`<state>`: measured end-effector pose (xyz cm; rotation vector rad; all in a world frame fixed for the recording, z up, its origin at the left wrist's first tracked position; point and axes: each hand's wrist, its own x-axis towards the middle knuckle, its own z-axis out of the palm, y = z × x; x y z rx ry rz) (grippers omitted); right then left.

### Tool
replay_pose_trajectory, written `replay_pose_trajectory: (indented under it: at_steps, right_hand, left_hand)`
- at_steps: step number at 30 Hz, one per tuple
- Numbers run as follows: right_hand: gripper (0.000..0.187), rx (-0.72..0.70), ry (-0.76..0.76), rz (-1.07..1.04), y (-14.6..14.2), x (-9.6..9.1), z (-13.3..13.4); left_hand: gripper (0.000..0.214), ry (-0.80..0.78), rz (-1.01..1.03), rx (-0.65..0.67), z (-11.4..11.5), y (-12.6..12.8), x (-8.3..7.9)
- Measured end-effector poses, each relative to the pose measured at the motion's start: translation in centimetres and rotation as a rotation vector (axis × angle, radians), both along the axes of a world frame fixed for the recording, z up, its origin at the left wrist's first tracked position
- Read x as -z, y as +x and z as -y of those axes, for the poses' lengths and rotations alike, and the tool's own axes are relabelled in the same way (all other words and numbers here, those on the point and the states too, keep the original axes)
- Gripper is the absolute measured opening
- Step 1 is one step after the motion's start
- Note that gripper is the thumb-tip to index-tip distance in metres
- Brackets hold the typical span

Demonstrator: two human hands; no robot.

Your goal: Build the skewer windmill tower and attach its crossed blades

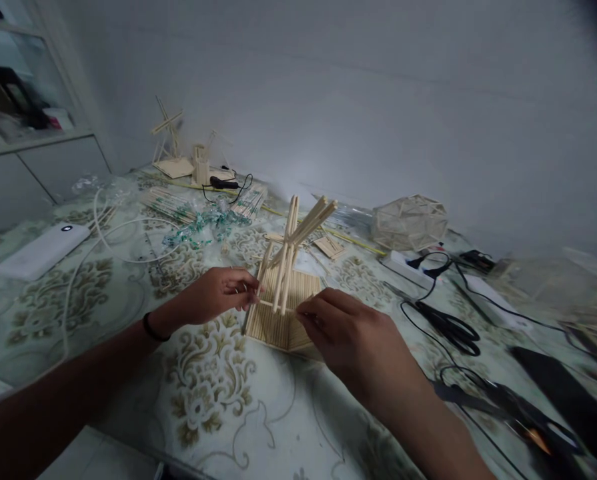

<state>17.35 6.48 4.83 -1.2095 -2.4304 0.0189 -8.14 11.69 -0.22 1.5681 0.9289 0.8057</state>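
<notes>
An uneven push from either side could twist the thin crosspiece (267,304) between the fingertips, I'd say, and the tall crossed blades rising above them might then tip the stick model (290,239). Its slatted base (268,327) sits under the fingers on the tablecloth (278,407). The left hand (221,293) reaches in level, thumb and fingers pinched on the model's near side; which stick, I can't tell. The right hand (353,333) arches over opposite, fingers curled in, hiding whatever they grip.
</notes>
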Motion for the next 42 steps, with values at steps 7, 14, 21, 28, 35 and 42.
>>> replay_pose_trajectory:
  at_steps: [7,14,21,28,35,42]
  right_hand:
    - [0.025,0.007,0.135,0.049,-1.5,1.1,3.7]
    - [0.027,0.000,0.226,0.115,-2.3,1.6,3.7]
    - [0.021,-0.036,0.100,-0.045,-1.6,4.0,5.6]
    - [0.017,-0.035,0.014,-0.162,-0.5,5.6,6.3]
    - [0.017,0.018,-0.061,-0.216,-0.2,6.3,8.0]
    - [0.023,0.139,-0.373,-0.124,7.2,6.8,12.4]
  left_hand:
    - [0.035,-0.045,-0.045,0.077,-0.5,-1.1,0.3]
    - [0.027,0.071,-0.361,0.187,-1.1,-1.7,-0.7]
    - [0.021,0.071,-0.413,0.425,-0.1,-2.1,-2.3]
    - [0.016,0.204,-0.485,0.481,1.2,-0.2,-1.5]
    - [0.015,0.297,-0.485,0.542,2.6,1.1,-2.2]
    - [0.019,0.307,-0.572,0.557,3.7,1.8,-2.5]
